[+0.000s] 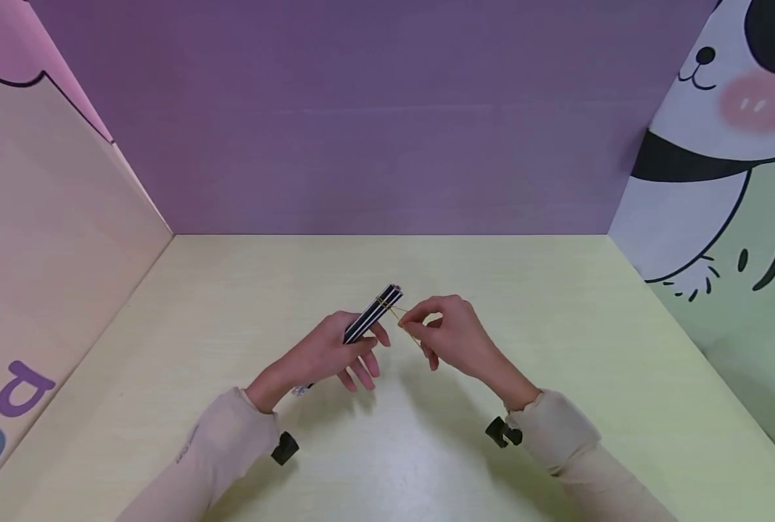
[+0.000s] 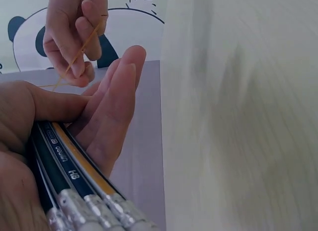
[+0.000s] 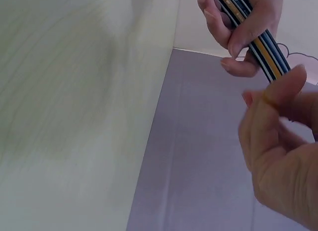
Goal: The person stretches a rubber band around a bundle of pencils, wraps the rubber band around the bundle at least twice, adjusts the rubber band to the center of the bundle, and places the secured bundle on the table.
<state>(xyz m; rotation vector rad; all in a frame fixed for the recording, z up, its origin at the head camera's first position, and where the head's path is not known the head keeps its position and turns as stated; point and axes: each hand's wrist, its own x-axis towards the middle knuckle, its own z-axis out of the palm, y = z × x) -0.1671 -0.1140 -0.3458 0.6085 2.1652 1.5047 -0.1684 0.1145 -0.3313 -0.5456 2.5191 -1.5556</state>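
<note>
Our left hand (image 1: pixel 332 349) grips the pencils (image 1: pixel 371 316), its free fingers spread; our right hand (image 1: pixel 451 335) pinches the taut band (image 2: pixel 82 51), which could snap back if that pinch slips.

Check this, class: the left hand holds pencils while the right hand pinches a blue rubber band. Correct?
The colour is wrong: the left hand holds pencils while the right hand pinches a yellow-orange rubber band, as the left wrist view shows.
</note>
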